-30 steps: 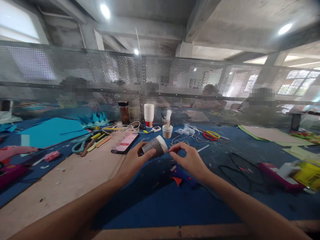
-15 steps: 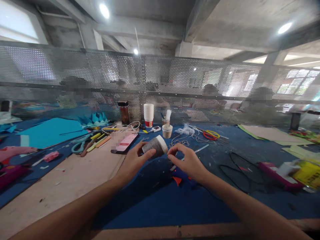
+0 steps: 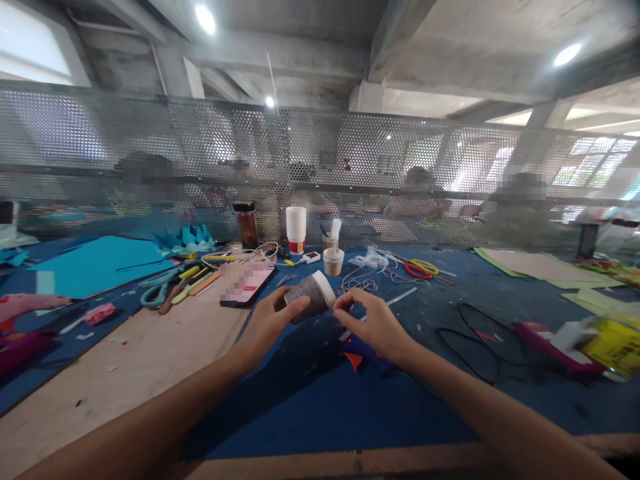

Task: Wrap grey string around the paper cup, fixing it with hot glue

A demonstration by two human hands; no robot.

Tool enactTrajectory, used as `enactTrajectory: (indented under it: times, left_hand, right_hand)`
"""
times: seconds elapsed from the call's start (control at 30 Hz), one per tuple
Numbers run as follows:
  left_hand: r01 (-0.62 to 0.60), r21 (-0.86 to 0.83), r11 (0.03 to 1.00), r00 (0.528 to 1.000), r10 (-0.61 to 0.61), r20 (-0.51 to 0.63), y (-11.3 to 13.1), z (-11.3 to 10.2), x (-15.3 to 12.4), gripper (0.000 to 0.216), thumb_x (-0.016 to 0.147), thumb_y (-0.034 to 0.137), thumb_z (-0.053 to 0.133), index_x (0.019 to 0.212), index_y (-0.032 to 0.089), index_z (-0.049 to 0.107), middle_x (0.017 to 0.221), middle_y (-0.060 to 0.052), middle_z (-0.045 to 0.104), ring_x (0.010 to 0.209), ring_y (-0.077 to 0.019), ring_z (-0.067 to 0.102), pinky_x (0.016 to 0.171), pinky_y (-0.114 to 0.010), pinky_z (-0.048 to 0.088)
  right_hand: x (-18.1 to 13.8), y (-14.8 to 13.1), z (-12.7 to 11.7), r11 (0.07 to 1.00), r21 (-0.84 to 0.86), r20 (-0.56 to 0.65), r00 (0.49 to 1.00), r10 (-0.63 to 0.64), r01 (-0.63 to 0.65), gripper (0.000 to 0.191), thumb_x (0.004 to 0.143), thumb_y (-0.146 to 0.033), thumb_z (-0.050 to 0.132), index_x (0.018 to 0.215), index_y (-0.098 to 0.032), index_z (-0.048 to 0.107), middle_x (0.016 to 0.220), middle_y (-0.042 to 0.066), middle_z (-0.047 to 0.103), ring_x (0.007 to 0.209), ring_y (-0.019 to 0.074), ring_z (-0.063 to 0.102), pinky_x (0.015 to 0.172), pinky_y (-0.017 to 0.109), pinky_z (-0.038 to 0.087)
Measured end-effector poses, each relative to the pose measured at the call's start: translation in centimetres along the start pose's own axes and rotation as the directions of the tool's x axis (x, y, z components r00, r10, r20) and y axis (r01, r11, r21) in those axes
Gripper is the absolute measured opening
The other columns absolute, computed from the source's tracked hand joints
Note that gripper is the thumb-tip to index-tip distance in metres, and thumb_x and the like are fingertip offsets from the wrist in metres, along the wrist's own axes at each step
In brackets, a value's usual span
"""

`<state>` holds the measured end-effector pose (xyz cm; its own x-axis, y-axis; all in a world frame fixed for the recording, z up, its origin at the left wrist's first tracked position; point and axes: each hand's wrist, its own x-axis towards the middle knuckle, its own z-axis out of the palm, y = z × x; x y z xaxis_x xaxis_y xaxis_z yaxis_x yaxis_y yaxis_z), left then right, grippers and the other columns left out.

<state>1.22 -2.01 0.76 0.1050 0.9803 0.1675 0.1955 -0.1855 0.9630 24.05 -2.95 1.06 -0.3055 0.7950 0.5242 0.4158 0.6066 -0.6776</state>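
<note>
My left hand [image 3: 273, 323] grips a paper cup [image 3: 311, 297], tilted on its side, with a grey wrapping around its wall and a bare white band at one end. Thumb and fingers of my right hand [image 3: 373, 323] are pinched together at the white end of the cup; whatever lies between them is too small to make out. Partly behind the right hand lies a dark blue tool [image 3: 367, 348] with a small red light and an orange-red piece [image 3: 353, 361] beside it. Loose pale cord [image 3: 357, 283] lies beyond the hands.
At the back stand stacked paper cups [image 3: 296, 230], a small cup [image 3: 333, 262] and a brown bottle [image 3: 247, 227]. Scissors [image 3: 421, 269] lie to the right, a phone [image 3: 249, 285] and several tools [image 3: 183, 287] to the left. A perforated metal screen [image 3: 320, 153] closes off the table's far side.
The view has shifted very slightly. Both hands and the cup stay almost exactly where they were, with the same grip.
</note>
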Motion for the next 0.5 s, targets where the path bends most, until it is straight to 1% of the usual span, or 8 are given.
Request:
enactTrajectory:
  times: [0.17, 0.27, 0.33, 0.5]
  left_hand:
    - [-0.019, 0.014, 1.0, 1.0, 0.019, -0.005, 0.22, 0.04, -0.2, 0.058, 0.083, 0.058, 0.071, 0.12, 0.014, 0.069, 0.101, -0.01, 0.076, 0.09, -0.0276, 0.068, 0.079, -0.037, 0.05]
    - [-0.013, 0.005, 1.0, 1.0, 0.013, -0.018, 0.64, 0.17, -0.39, 0.057, 0.082, 0.057, 0.071, 0.118, 0.013, 0.07, 0.104, -0.012, 0.076, 0.094, -0.0294, 0.069, 0.08, -0.037, 0.051]
    - [-0.006, 0.002, 1.0, 1.0, 0.006, -0.012, 0.73, 0.22, -0.44, 0.057, 0.082, 0.056, 0.071, 0.119, 0.013, 0.07, 0.105, -0.012, 0.076, 0.093, -0.0292, 0.069, 0.079, -0.037, 0.051]
    - [-0.016, 0.003, 1.0, 1.0, 0.016, 0.01, 0.06, 0.08, -0.19, 0.053, 0.085, 0.055, 0.069, 0.12, 0.014, 0.071, 0.102, -0.012, 0.076, 0.089, -0.0276, 0.069, 0.077, -0.036, 0.051]
  right_hand:
    - [-0.14, -0.36, 0.02, 1.0, -0.005, 0.017, 1.0, -0.013, 0.013, 0.007, 0.09, -0.016, 0.067, 0.087, -0.021, 0.07, 0.086, -0.002, 0.073, 0.082, 0.0146, 0.067, 0.081, 0.029, 0.049]
    - [-0.21, -0.64, -0.03, 1.0, -0.012, 0.027, 0.999, -0.018, 0.018, 0.008, 0.09, -0.015, 0.067, 0.085, -0.021, 0.069, 0.084, -0.002, 0.072, 0.08, 0.0143, 0.066, 0.08, 0.028, 0.049]
    - [-0.21, -0.73, -0.05, 1.0, -0.018, 0.03, 0.999, -0.012, 0.013, 0.008, 0.09, -0.015, 0.066, 0.085, -0.021, 0.069, 0.084, -0.002, 0.072, 0.08, 0.0145, 0.066, 0.08, 0.029, 0.049]
    - [-0.16, -0.48, -0.02, 1.0, -0.031, 0.024, 1.0, -0.002, 0.003, 0.008, 0.09, -0.016, 0.066, 0.085, -0.021, 0.07, 0.084, -0.001, 0.073, 0.08, 0.0153, 0.066, 0.08, 0.03, 0.05]
